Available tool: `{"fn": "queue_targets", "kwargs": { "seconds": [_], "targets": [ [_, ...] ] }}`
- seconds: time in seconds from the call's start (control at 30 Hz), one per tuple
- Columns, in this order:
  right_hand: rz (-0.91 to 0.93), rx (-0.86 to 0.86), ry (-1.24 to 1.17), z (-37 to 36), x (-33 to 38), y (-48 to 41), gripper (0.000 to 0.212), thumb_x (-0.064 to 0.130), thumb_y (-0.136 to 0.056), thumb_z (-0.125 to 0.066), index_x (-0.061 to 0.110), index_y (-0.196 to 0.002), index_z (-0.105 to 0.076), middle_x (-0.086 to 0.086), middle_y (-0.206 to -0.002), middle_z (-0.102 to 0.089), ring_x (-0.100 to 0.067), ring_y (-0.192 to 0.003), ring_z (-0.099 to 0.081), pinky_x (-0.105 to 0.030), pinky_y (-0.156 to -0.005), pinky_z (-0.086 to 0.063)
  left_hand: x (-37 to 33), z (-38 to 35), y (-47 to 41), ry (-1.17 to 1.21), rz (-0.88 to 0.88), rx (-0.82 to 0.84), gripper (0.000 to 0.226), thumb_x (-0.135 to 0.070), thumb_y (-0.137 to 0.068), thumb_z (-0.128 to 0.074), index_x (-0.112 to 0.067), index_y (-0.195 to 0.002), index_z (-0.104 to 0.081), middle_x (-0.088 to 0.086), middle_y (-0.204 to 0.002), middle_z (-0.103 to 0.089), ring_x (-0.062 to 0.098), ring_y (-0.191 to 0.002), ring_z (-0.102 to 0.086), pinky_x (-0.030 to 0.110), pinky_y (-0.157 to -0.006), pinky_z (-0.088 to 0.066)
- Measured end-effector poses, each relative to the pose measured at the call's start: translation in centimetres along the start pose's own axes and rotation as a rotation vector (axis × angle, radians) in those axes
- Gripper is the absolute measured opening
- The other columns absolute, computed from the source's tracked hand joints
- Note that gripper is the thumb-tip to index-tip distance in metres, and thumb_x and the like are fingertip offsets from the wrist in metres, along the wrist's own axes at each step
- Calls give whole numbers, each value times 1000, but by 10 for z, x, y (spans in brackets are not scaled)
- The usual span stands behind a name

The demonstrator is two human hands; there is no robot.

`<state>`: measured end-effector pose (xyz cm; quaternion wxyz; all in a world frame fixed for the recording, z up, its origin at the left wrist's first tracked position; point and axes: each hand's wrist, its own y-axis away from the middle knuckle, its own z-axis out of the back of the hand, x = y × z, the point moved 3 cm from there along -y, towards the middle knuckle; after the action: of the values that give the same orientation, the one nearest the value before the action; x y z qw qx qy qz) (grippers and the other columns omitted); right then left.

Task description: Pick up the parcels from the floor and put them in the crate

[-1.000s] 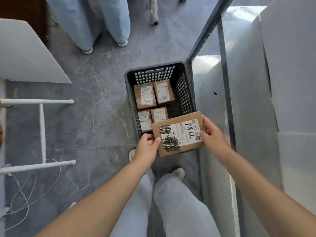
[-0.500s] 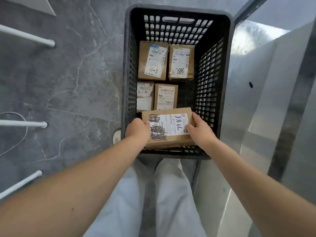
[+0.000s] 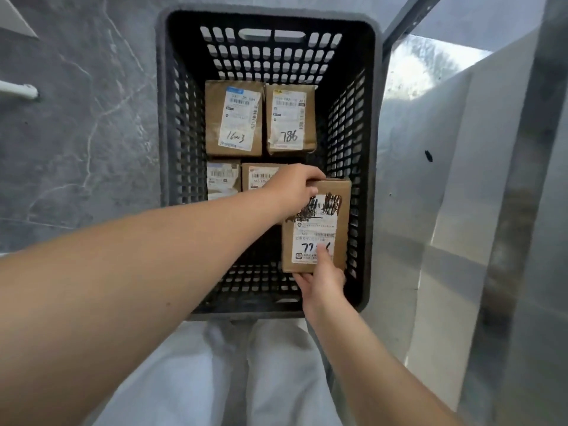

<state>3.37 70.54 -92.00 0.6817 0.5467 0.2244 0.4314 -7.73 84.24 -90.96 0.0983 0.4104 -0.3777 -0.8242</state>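
Brown cardboard parcel [image 3: 331, 224] with a white scribbled label sits between both hands, inside the black perforated plastic crate [image 3: 267, 14]. Left hand [image 3: 293, 192] grips its far end; right hand [image 3: 322, 282] pinches its near end. Four labelled brown boxes [image 3: 233, 118] lie beyond the left hand.

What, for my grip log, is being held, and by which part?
The scribbled-label parcel: left hand grips its far end, right hand its near end.

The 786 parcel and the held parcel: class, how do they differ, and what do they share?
The held parcel is gripped by the left hand and right hand; the 786 parcel lies untouched at the far end of the crate. The held parcel's label is scribbled over; the 786 parcel's is not. Both are brown cardboard, white-labelled.
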Motion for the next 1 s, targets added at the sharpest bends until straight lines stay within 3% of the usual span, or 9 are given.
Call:
{"fn": "queue_targets", "kwargs": {
  "seconds": [0.17,0.3,0.4,0.53,0.6,0.7,0.83,0.9,1.0],
  "targets": [
    [21,-54,-198,-14,-2,-28,60,20,-87,-72,17,-132,-32,-13,-125,-62,-27,-106,-65,-44,-93,-54,17,-24,-24,-68,-75,36,53,1,-93,-55,-21,-142,-51,4,-137,-57,21,-126,-52,21,-94,-36],
    [35,-69,-236,-30,-6,-48,62,11,-86,-73,21,-128,-29,-10,-127,-59,-25,-110,-64,-45,-97,-52,42,-29,-45,-32,-134,-72,57,6,-88,-61,-19,-138,-53,1,-146,-40,16,-134,-40,15,-107,-26],
    [35,-83,-258,-43,-6,-57,76,11,-84,-74,22,-140,-24,-2,-127,-56,-24,-115,-61,-42,-99,-49,56,-32,-54,46,-91,-197,53,5,-85,-67,-18,-130,-52,1,-141,-32,9,-121,-39,-5,-91,-22],
    [63,-100,-163,-57,8,-78,67,14,-87,-72,18,-140,-30,-10,-127,-60,-27,-111,-63,-43,-96,-52,69,-40,-68,117,2,-374,51,-1,-83,-73,-14,-124,-45,3,-130,-27,11,-108,-43,8,-94,-31],
    [81,-100,-84,-64,19,-88,51,15,-91,-67,11,-134,-40,-9,-122,-63,-26,-106,-65,-39,-93,-53,72,-44,-78,92,32,-465,47,1,-83,-71,-10,-120,-43,5,-126,-29,13,-97,-47,7,-81,-43],
    [93,-62,2,-79,32,-104,36,2,-93,-59,6,-127,-50,-10,-119,-66,-24,-102,-65,-35,-87,-54,79,-50,-91,-11,88,-552,49,0,-80,-75,-2,-120,-45,15,-129,-39,24,-104,-48,28,-83,-47],
    [101,-85,10,-91,34,-108,36,-11,-89,-45,5,-118,-59,-9,-107,-68,-22,-89,-66,-30,-76,-55,98,-70,-90,-156,30,-397,20,-5,-96,-53,0,-116,-53,13,-122,-50,15,-92,-55,18,-72,-44],
    [144,-115,3,-90,31,-103,33,-11,-90,-47,4,-116,-61,-10,-106,-68,-21,-86,-65,-27,-73,-54,99,-76,-82,-260,-32,-345,30,1,-91,-58,-2,-119,-52,11,-125,-47,22,-103,-53,28,-79,-52],
    [133,-74,33,-91,23,-102,26,0,-96,-53,5,-120,-61,-10,-111,-66,-24,-94,-65,-34,-84,-56,93,-70,-68,-294,-41,-291,41,4,-89,-56,-7,-128,-49,8,-131,-40,26,-115,-44,45,-85,-50]
  ]
}}
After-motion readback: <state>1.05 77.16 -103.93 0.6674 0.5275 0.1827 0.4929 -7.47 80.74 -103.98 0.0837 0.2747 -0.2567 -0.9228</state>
